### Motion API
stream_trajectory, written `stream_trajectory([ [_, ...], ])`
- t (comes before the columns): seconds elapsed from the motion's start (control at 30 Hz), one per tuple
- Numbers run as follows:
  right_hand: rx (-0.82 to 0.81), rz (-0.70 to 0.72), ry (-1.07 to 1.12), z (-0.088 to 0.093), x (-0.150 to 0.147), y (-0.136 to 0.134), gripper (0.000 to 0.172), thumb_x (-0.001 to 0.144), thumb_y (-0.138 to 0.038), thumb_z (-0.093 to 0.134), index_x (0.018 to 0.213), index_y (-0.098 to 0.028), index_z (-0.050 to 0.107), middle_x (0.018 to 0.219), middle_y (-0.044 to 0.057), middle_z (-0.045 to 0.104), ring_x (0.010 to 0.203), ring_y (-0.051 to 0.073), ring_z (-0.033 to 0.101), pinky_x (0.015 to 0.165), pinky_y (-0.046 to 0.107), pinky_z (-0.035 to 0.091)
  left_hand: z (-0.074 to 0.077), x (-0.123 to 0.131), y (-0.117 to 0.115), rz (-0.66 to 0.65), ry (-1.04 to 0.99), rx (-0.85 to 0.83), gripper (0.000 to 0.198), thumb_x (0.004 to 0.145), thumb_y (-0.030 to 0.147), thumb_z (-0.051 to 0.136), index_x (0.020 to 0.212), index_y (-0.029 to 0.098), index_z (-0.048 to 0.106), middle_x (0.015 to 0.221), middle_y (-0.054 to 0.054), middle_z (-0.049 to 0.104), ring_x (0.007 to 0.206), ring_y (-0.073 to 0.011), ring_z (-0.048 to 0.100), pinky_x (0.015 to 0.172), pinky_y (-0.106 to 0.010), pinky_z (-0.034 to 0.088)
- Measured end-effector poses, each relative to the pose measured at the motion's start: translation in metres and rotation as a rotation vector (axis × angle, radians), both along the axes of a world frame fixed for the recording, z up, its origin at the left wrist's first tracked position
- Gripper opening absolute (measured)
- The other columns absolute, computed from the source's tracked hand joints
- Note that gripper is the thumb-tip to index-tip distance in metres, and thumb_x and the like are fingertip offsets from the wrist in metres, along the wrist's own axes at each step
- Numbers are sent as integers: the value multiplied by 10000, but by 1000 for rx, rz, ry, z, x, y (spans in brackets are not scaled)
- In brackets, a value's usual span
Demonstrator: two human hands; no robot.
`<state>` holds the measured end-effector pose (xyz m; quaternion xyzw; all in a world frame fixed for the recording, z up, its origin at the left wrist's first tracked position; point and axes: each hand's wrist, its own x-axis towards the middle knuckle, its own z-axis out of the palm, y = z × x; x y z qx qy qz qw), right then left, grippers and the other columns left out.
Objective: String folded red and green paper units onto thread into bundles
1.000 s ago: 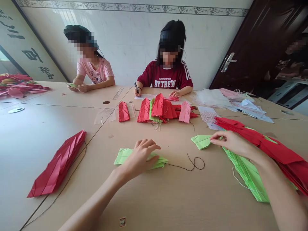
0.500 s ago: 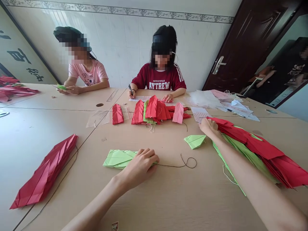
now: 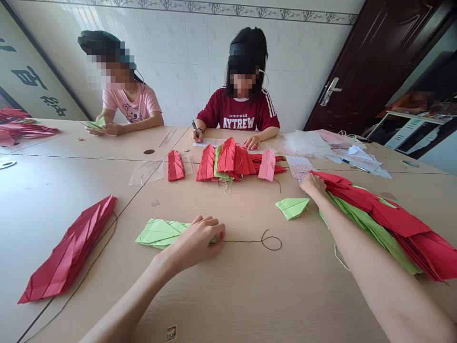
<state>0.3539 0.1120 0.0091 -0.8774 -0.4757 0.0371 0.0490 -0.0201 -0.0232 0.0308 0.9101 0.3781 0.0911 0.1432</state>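
My left hand (image 3: 197,237) lies curled over the right end of a light green folded paper bundle (image 3: 157,233), and a dark thread (image 3: 246,241) runs right from under my fingers to a small loop. My right hand (image 3: 313,183) is on or just at the near end of a long strand of red and green folded paper units (image 3: 385,219). Its fingers are hidden from view. A single green folded paper piece (image 3: 292,208) lies just below my right hand, apart from it.
A red folded paper bundle (image 3: 67,247) lies on the tan table (image 3: 250,295) at left. Further off are stacks of red folded units (image 3: 228,162), loose sheets (image 3: 307,145), and two seated people, a pink-shirted one (image 3: 130,105) and a maroon-shirted one (image 3: 237,112) holding a pen.
My right hand has moved from the single green piece onto the end of the long strand. My left hand has slid the light green bundle leftward along the table.
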Motion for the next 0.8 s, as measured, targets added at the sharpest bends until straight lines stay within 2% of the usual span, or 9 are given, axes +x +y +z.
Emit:
stream_trajectory([
  [0.1, -110, -74, 49, 6, -1, -2, 298, 878, -301, 529, 1134, -149, 535, 1147, 92, 560, 952, 194, 581, 800, 389, 497, 1, -4, 2, 17, -1, -15, 129, 779, 132, 417, 707, 191, 506, 758, 13, 576, 722, -134, 513, 727, -277, 363],
  [0.23, -238, -62, 133, 16, -3, -2, 278, 882, -299, 524, 1119, -156, 542, 1117, 77, 575, 917, 180, 592, 773, 374, 508, 2, -3, 2, 27, 4, -6, 148, 760, 136, 416, 676, 187, 527, 740, 2, 578, 718, -143, 507, 714, -286, 364],
  [0.37, -298, -51, 156, 21, -4, -1, 277, 881, -298, 525, 1116, -153, 542, 1108, 75, 579, 909, 179, 595, 766, 372, 510, 2, -1, 0, 27, -4, 18, 177, 762, 126, 411, 646, 184, 531, 731, -7, 579, 730, -151, 493, 709, -295, 356],
  [0.6, -259, -16, 90, 18, -4, -1, 288, 879, -301, 528, 1128, -156, 536, 1125, 76, 571, 932, 187, 589, 782, 385, 503, 1, -1, -1, 21, -45, 9, 142, 755, 115, 430, 678, 185, 526, 749, 3, 596, 769, -151, 481, 750, -307, 335],
  [0.8, -169, -1, 50, 9, 1, 4, 300, 877, -302, 530, 1138, -153, 531, 1142, 83, 562, 948, 194, 583, 793, 392, 499, 6, 1, -4, 12, -61, -68, 127, 742, 93, 449, 688, 190, 512, 727, 21, 598, 780, -148, 483, 776, -307, 322],
])
